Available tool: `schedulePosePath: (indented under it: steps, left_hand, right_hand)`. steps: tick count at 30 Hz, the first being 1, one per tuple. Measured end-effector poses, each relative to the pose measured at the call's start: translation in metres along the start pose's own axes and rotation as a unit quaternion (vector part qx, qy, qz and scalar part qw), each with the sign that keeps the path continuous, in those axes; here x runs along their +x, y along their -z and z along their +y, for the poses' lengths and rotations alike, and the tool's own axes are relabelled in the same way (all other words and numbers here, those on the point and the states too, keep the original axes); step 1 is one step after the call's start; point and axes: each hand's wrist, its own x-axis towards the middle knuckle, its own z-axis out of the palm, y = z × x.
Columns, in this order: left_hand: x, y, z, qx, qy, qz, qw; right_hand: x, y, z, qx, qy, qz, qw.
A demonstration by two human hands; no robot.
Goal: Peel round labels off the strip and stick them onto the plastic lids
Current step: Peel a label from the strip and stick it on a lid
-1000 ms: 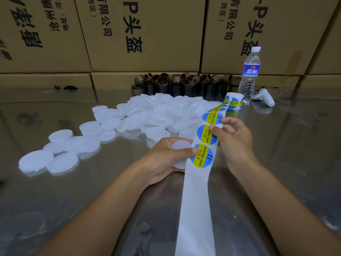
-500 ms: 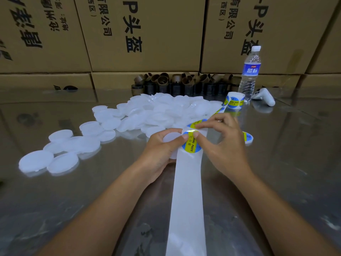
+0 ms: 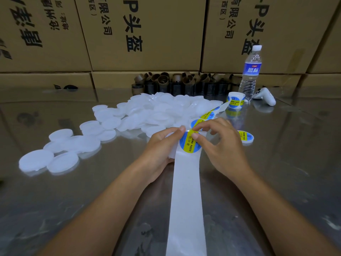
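Observation:
My left hand (image 3: 160,150) holds a white plastic lid (image 3: 171,151), mostly hidden behind the label strip (image 3: 186,200). The strip's bare white backing runs from my hands down to the bottom edge. A round blue and yellow label (image 3: 190,145) sits at the strip's top, and my right hand (image 3: 219,145) pinches its upper edge with thumb and forefinger. My left thumb touches the same edge. More labels (image 3: 209,115) lead back to the label roll (image 3: 236,100). One labelled lid (image 3: 246,137) lies to the right of my right hand.
A large heap of white lids (image 3: 156,111) covers the shiny metal table (image 3: 295,163) ahead, with more lids (image 3: 48,157) spread to the left. Brown and black rings (image 3: 184,83), a water bottle (image 3: 250,72) and a white controller (image 3: 265,96) stand before stacked cardboard boxes (image 3: 144,34).
The strip was drawn toward me and lowered onto the lid. My right hand moved from the strip's side to pinch the front label's top edge, and a labelled lid has come into view beside it.

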Motion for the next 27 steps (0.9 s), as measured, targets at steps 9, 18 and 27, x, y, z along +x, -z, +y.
schedulePosePath:
  steps: [9, 18, 27]
  left_hand:
    - [0.000, 0.000, 0.003, -0.006, 0.020, 0.009, 1.000]
    - [0.001, -0.001, 0.001, 0.006, 0.014, 0.034, 0.999]
    - [0.000, 0.001, 0.001, 0.041, -0.009, 0.052, 0.998]
  right_hand:
    - [0.001, 0.000, -0.001, 0.027, 0.006, 0.000, 1.000]
    - [0.000, 0.001, -0.006, 0.061, -0.036, -0.042, 0.997]
    - [0.003, 0.006, -0.011, 0.102, -0.118, -0.120, 0.980]
